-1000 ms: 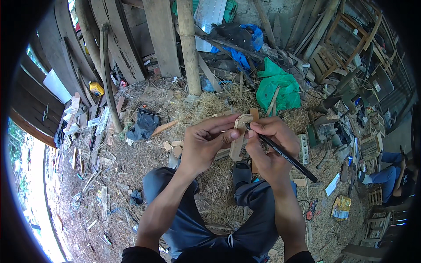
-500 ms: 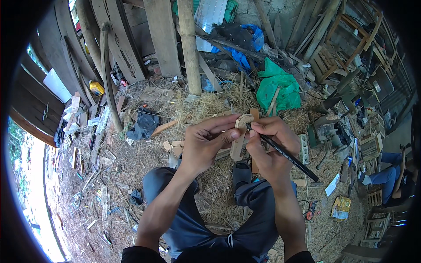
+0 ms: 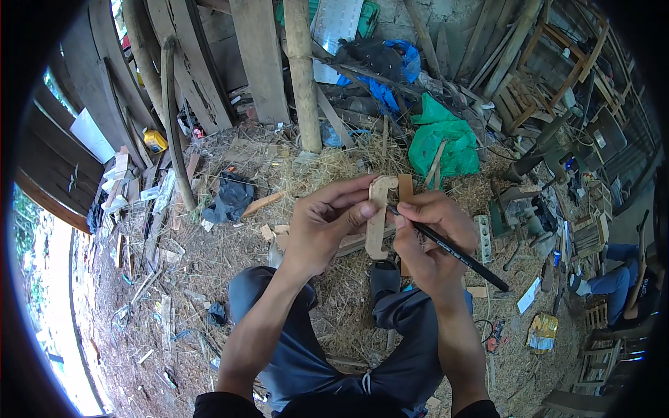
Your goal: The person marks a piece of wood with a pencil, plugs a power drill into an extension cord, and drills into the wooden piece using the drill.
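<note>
Between the thumb and fingers of my left hand [image 3: 324, 219] is a small pale wooden piece [image 3: 377, 219], long and flat, with hooked, carved ends. It stands nearly upright with its broad face turned toward me. My right hand [image 3: 439, 230] pinches a slim black pencil [image 3: 463, 259] close to its tip. The tip points at the right edge of the wooden piece, near its upper half; whether it touches cannot be made out. The pencil's back end slants down to the right, past my palm. Both hands are close together above my knees.
Straw and wood scraps cover the ground. A green plastic bag [image 3: 446, 146] lies ahead, near a bamboo post [image 3: 302, 83]. A black bag [image 3: 230, 197] is at left, a white power strip [image 3: 482, 237] at right. Another person's leg [image 3: 613, 285] shows at far right.
The wooden piece has turned so that more of its broad face shows, and its lower end has dropped slightly. The pencil tip has shifted a little down and left.
</note>
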Tool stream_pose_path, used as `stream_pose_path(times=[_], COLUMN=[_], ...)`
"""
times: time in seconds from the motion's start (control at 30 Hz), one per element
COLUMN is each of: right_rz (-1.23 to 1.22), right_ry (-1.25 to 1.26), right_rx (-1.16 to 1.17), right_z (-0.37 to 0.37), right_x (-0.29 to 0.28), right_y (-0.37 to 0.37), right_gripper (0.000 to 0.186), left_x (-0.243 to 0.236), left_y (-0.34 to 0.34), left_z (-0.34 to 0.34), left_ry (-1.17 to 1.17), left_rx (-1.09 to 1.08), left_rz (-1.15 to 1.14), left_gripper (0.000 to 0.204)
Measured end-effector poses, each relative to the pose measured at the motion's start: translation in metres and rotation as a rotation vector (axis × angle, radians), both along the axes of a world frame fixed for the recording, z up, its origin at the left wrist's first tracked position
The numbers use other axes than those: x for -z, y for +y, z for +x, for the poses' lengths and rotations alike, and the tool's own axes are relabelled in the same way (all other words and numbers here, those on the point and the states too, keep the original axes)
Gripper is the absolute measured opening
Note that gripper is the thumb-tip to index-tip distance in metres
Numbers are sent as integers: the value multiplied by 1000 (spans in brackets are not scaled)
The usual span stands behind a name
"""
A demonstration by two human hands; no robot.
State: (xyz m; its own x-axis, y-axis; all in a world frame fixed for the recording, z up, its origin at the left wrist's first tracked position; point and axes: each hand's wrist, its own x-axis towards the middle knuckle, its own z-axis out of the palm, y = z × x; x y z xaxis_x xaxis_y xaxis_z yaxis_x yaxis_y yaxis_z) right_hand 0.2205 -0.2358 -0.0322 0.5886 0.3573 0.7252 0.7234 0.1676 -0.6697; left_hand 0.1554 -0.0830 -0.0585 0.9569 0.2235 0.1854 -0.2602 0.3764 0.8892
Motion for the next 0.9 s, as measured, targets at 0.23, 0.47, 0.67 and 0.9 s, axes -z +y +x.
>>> stream_pose_path(times=[0.23,0.47,0.67,0.9], right_rz=[9,29,-2,16], right_ry=[17,-41,-41,50], right_rx=[-6,7,21,9], right_z=[-2,2,2,0], right_x=[0,2,0,3], right_y=[1,1,0,1], right_gripper=[16,16,16,15], left_x=[-1,1,-3,1], left_y=[1,0,2,1], left_z=[-3,-2,-3,-2], left_ry=[-24,-78,40,30], left_rx=[62,55,96,53], left_rz=[-23,58,13,59], left_gripper=[43,43,39,36])
